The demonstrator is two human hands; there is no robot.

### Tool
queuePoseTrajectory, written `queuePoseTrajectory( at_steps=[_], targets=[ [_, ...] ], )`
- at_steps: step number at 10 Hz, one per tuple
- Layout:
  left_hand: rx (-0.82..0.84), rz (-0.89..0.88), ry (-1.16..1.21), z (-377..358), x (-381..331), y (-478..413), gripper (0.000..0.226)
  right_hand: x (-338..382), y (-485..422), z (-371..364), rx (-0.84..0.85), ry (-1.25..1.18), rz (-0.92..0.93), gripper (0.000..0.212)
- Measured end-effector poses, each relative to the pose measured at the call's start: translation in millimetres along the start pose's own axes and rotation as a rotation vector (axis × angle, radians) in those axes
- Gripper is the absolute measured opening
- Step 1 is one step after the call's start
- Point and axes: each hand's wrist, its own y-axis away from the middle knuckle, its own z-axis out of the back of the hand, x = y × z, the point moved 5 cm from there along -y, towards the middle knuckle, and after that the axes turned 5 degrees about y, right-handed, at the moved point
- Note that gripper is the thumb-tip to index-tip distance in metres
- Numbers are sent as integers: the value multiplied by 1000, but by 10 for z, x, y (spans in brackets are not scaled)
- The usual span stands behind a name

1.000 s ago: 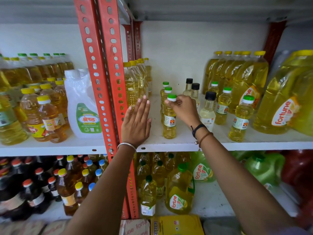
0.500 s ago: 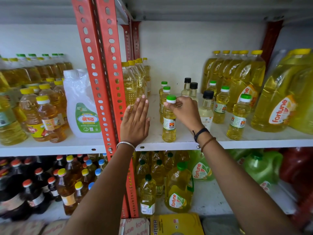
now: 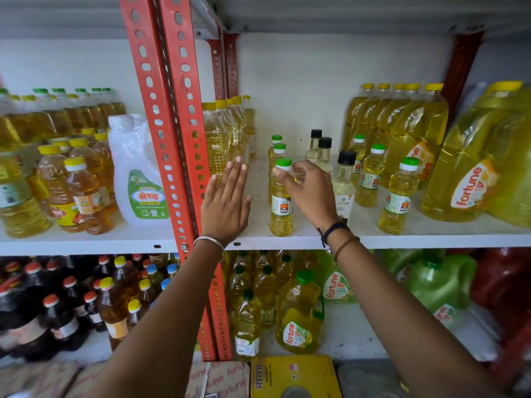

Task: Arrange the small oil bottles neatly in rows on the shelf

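Note:
Small oil bottles with green caps stand on the white shelf (image 3: 316, 238). The front bottle (image 3: 281, 214) stands upright near the shelf edge, with two more (image 3: 278, 149) in a line behind it. My right hand (image 3: 310, 191) is at its right side, thumb and fingertips pinched at the neck just under the cap. My left hand (image 3: 225, 205) lies flat on the shelf left of this row, fingers spread, holding nothing. Three black-capped clear bottles (image 3: 343, 179) form a second line. Further green-capped small bottles (image 3: 398, 196) stand to the right.
An orange slotted upright (image 3: 175, 139) rises just left of my left hand. Tall yellow-capped oil bottles (image 3: 221, 133) stand behind it. Large Fortune jugs (image 3: 474, 168) fill the right end. A white jug (image 3: 138, 173) and amber bottles occupy the left bay. The lower shelf holds more bottles.
My right hand has slipped from the top of the front bottle's cap down to its neck and drawn slightly right. My left hand stays flat on the shelf.

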Motion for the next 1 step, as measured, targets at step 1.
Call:
queuePoseTrajectory(
  at_steps=[1],
  targets=[
    [-24,33,106,104,-86,-28,58,53,54,237,-132,-127,101,43]
  ],
)
